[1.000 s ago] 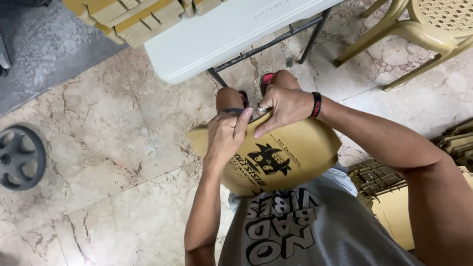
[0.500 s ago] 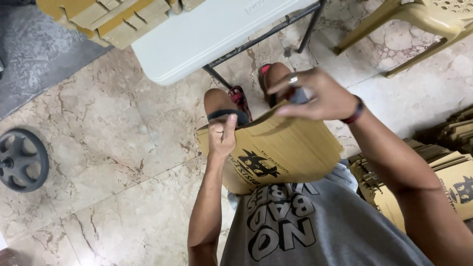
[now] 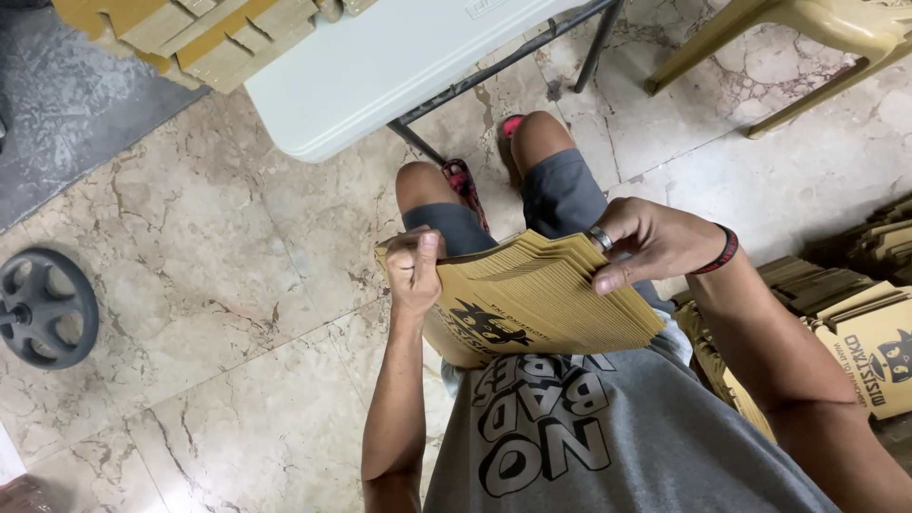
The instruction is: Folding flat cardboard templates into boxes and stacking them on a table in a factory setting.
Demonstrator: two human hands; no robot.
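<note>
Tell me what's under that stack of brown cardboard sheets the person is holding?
Under the stack of cardboard sheets are the person's lap and grey shorts, with both knees poking out beyond it. The left hand and right hand grip its ends. The thighs beneath are covered.

A thick stack of flat brown cardboard sheets (image 3: 532, 294) with black print, fanned out and tilted, edges pointing toward two o'clock, above the lap

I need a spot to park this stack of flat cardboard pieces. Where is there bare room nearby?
The white table is bare at its near corner, below the cardboard pile. Open floor lies between the dark wheel and the left hand. Beside the right hand, cardboard stacks crowd the floor.
</note>
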